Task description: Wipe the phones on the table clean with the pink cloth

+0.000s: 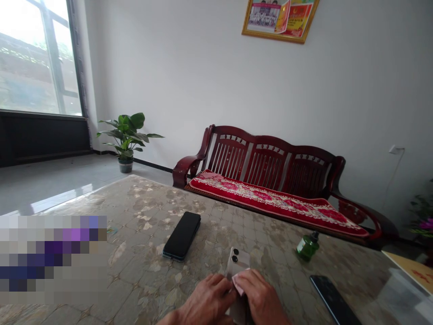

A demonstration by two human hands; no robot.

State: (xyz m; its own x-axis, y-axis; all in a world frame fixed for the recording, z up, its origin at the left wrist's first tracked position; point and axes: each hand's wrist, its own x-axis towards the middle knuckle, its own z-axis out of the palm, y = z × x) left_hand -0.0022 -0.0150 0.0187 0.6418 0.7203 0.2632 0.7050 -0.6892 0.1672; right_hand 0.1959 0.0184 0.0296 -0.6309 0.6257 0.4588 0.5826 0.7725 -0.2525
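1 black phone (pixel 181 236) lies on the patterned tablecloth (pixel 135 266). Rightward, the left hand (pixel 208 298) curls at the left edge of a pale phone (pixel 242 262) with 2 dark lenses; whether it grips, I cannot tell. Over that phone's back, a pink cloth (pixel 238 283) is pinched in the right hand's (pixel 263 294) bent fingers. Farther right are a green bottle (pixel 307 248) and another dark phone (pixel 333 298).
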